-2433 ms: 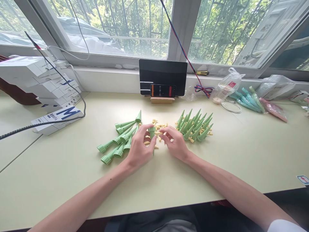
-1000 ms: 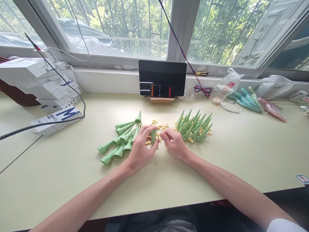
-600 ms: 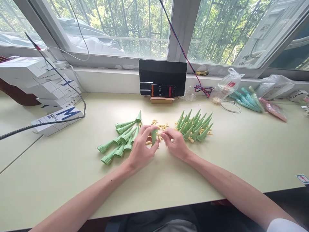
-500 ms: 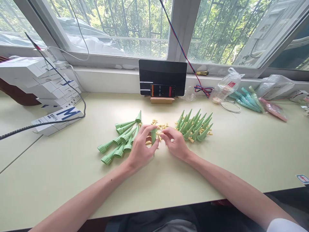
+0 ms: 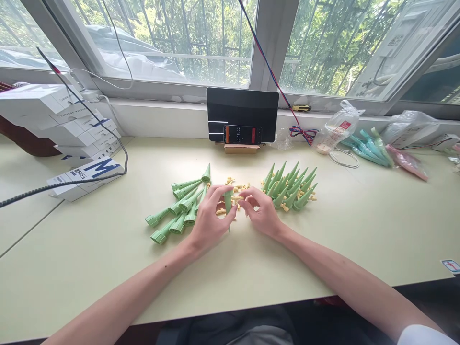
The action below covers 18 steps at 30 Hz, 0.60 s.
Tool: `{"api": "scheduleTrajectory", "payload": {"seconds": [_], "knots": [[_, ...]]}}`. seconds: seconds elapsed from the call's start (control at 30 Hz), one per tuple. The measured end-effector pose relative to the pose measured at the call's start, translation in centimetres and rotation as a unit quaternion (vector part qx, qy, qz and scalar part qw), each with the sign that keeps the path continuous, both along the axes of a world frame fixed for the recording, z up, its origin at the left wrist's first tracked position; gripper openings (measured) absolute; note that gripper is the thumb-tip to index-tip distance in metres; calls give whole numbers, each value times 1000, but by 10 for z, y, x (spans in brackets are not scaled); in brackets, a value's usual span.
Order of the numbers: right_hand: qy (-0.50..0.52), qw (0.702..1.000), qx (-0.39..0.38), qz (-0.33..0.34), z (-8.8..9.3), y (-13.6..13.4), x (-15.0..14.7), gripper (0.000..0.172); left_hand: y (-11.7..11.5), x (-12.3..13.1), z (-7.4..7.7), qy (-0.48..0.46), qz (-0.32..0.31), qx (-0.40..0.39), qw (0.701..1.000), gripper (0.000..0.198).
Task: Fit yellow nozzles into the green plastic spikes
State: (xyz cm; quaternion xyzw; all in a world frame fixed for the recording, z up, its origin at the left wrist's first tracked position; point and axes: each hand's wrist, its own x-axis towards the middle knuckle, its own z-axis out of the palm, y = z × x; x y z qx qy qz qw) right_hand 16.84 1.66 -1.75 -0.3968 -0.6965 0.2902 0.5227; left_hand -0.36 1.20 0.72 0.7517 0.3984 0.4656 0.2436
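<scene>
My left hand (image 5: pixel 208 218) is closed around a green plastic watering spike (image 5: pixel 228 202), wide end up and tip down, just above the table. A small yellow valve (image 5: pixel 236 201) sits at its side, pinched between the fingertips of my right hand (image 5: pixel 264 212); its exact seating is hidden by fingers. Loose yellow valves (image 5: pixel 230 181) lie behind both hands. Left of my left hand, several green spikes (image 5: pixel 185 205) lie on their sides, one standing tip up. To the right, a dense group of green spikes (image 5: pixel 293 184) stands tips up, with yellow valves at their bases.
A phone (image 5: pixel 243 134) showing a timer leans on a black tablet (image 5: pixel 242 108) at the back. White boxes (image 5: pixel 84 177) and a black cable (image 5: pixel 124 148) are at left. Bagged teal parts (image 5: pixel 366 149) and a pink bag (image 5: pixel 406 163) lie at back right.
The yellow valve at the spike's side shows slightly less between my fingers. Both hands and the piles keep nearly the same positions.
</scene>
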Motion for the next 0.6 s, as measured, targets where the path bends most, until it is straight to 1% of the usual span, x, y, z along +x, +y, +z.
{"api": "scheduleTrajectory", "payload": {"seconds": [0.3,0.4,0.6], "knots": [[-7,1000,-12,-3,0,1,0,23,0,0,-1,13,-8,18,1000,31],[-14,1000,-16,0,1,1,0,29,-1,0,-2,12,-11,15,1000,31],[-47,999,-9,-16,0,2,1,44,-1,0,-3,7,-27,14,1000,35]]}}
